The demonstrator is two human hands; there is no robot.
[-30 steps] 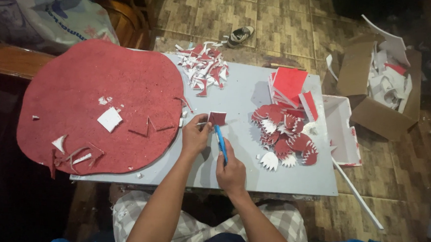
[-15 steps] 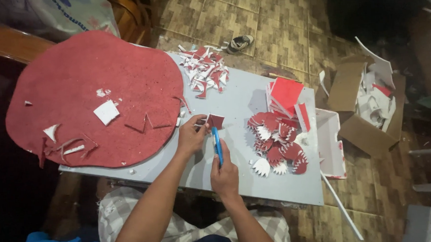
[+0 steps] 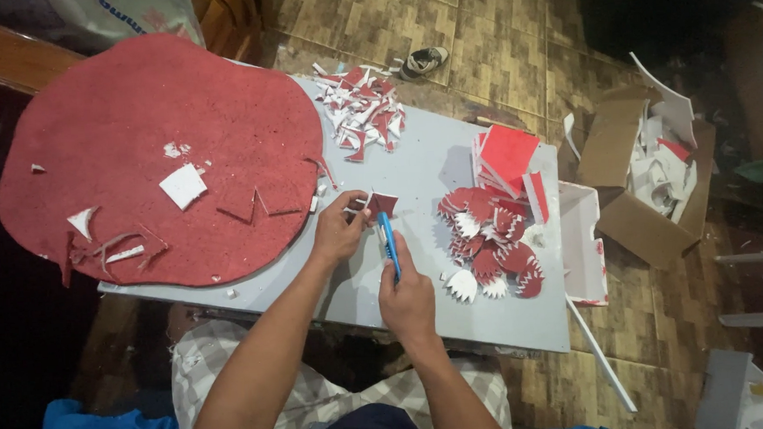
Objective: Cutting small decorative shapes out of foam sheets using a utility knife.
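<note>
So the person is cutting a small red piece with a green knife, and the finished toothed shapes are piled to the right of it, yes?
Not quite: the head view shows the knife in the right hand is blue, not green. The left hand steadies the small red piece, and the toothed shapes do lie to its right.

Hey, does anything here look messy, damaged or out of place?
Yes. A lone shoe lies on the tiled floor beyond the grey board. The big red round sheet has notches cut from its near edge, and red and white offcuts are heaped loosely on the board.
</note>
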